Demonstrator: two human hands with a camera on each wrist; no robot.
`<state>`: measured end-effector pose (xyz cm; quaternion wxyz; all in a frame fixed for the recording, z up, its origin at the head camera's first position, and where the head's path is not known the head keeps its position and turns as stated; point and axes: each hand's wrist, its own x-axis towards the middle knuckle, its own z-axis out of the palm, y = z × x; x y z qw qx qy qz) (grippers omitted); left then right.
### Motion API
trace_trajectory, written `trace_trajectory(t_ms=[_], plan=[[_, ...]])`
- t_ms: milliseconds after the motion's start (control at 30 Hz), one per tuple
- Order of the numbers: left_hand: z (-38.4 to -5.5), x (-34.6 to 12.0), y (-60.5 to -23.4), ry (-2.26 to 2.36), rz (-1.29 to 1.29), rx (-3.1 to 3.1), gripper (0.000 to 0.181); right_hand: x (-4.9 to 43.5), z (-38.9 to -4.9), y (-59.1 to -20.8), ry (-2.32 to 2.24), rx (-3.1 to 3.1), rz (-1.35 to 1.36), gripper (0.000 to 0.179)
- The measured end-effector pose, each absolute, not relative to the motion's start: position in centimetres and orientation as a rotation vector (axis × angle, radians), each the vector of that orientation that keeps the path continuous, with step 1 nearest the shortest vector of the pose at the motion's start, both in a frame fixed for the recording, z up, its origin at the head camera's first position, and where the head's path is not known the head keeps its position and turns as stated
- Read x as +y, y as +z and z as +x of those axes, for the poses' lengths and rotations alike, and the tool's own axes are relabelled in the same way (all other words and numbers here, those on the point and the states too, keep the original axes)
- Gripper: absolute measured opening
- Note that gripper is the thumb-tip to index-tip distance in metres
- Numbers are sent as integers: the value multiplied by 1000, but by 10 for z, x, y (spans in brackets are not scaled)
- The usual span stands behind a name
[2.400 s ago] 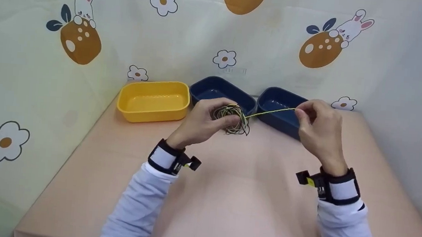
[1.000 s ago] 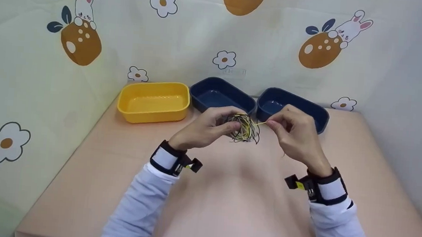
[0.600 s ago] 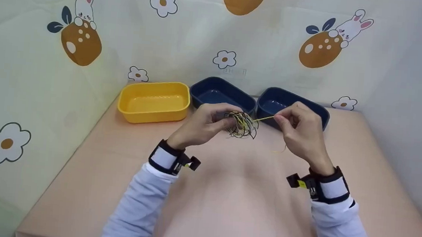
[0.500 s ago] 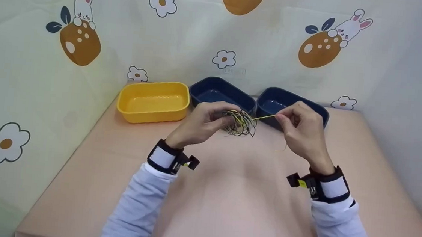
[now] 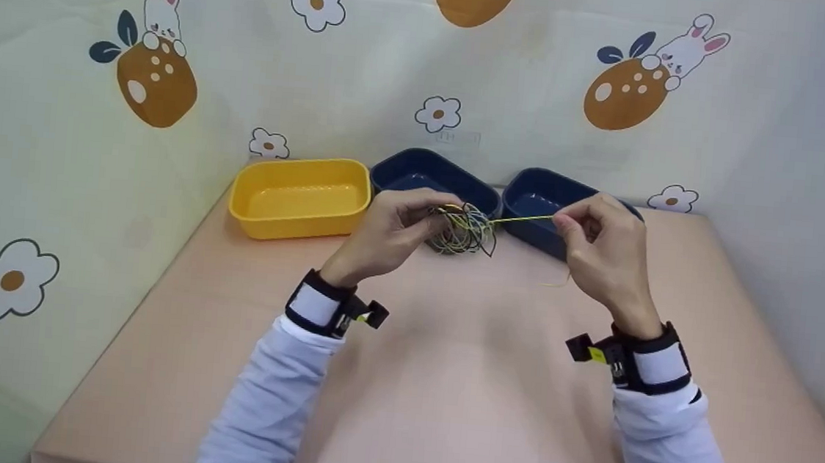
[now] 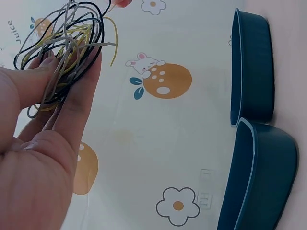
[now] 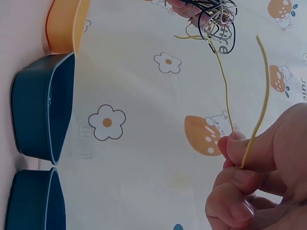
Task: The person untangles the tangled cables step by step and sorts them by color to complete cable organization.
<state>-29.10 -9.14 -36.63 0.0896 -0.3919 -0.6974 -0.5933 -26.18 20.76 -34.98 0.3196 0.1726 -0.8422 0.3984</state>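
Note:
My left hand [image 5: 387, 229] holds a tangled bundle of thin wires [image 5: 465, 230] between thumb and fingers, raised above the table. Black, grey and yellow strands loop through it, as the left wrist view shows. A yellow wire [image 7: 225, 86] stretches from the bundle across to my right hand [image 5: 610, 251]. There the thumb and index finger pinch it, and its loose end sticks out past the fingers in the right wrist view. Some of the bundle is hidden behind the left thumb.
Along the back of the pink-covered table [image 5: 436, 395] stand a yellow bin [image 5: 302, 226] on the left and two dark blue bins, one in the middle [image 5: 396, 158] and one at the right [image 5: 530, 230]. A patterned cloth wall [image 5: 366, 66] rises close behind them.
Both hands came closer together, then the right hand drew back to the right, lengthening the yellow strand between them. Just now both hands have risen slightly. The wire's loose end now hangs below the right hand.

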Motion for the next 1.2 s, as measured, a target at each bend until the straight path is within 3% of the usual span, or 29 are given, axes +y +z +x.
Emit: trace_trajectory(t_ms=[467,767,1200], plan=[[-292,-91,-365,-1460,-1194,-2054,38,208,-261,-348,1067,-2163,386,6],[-293,-90,-365,-1357,-1200,-1920,19,210,-259,-348,1136,-2336,519,7],[-286,-78,-365,-1246,-1294,-1926,18,187,-250,-351,1107,-2330,894,7]])
